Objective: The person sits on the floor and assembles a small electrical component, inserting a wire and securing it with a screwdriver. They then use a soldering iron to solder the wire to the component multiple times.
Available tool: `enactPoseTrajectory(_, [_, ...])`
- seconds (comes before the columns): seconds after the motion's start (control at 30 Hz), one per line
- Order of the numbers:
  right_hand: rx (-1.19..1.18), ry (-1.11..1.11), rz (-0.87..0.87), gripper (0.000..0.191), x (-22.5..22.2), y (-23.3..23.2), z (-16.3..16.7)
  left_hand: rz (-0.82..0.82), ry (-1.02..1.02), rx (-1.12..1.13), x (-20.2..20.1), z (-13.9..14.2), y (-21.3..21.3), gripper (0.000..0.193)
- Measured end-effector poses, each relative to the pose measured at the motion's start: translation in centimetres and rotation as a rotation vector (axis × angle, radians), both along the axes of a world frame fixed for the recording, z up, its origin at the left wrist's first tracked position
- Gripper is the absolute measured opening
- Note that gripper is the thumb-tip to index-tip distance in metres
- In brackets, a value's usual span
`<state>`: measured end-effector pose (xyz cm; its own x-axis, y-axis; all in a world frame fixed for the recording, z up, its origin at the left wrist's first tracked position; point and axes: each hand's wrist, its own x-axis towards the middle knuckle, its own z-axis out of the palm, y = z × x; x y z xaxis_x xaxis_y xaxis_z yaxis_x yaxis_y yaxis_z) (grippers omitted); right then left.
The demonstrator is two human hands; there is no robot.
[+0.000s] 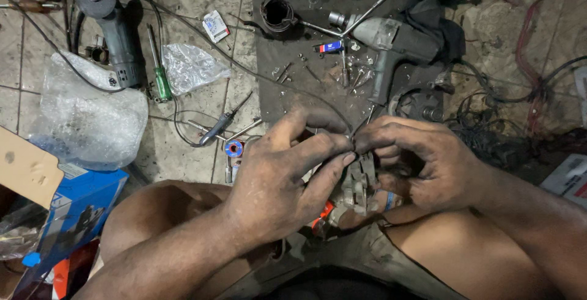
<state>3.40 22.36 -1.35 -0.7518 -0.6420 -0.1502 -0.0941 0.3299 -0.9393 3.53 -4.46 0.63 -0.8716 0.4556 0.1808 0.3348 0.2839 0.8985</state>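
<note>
A small grey metal part (361,181) is held low in the middle of the view, above the person's bare knees, with both grimy hands closed around it. The left hand (278,175) is curled over it from the left, the thumb and forefinger pressed together on a thin dark wire (362,124) that rises from the part. The right hand (422,162) is wrapped round the part from the right, its fingers bent and its fingertips pinched on the same wire, touching those of the left hand. How the part is built cannot be told, since most of it is hidden by the fingers.

On the tiled floor beyond, a grey power drill (391,46) is laid on a dark mat (293,86) among scattered screws. An angle grinder (113,28) and a green-handled screwdriver (160,71) are seen at the upper left, beside crumpled clear plastic bags (92,117). A blue cardboard box (73,211) is seen at the lower left
</note>
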Motion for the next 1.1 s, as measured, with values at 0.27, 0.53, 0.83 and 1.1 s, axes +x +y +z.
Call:
enactPoseTrajectory(0.27, [-0.036, 0.032, -0.001, 0.047, 0.5, -0.1, -0.7, 0.014, -0.023, -0.003, 0.4, -0.4, -0.2, 0.015])
enactPoseTrajectory(0.53, [0.047, 0.033, -0.014, 0.048, 0.5, -0.2, -0.5, 0.039, -0.045, 0.016, 0.5, -0.3, -0.3, 0.015])
enactPoseTrajectory(0.83, [-0.055, 0.304, 0.053, 0.056, 0.8, 0.8, -2.2, -0.001, -0.051, 0.045, 0.5, -0.2, -0.1, 0.015])
enactPoseTrajectory(1.1, [-0.094, 0.622, 0.229, 0.024, 0.9, 0.8, -0.4, -0.117, 0.046, 0.100, 1.0, -0.2, -1.8, 0.017])
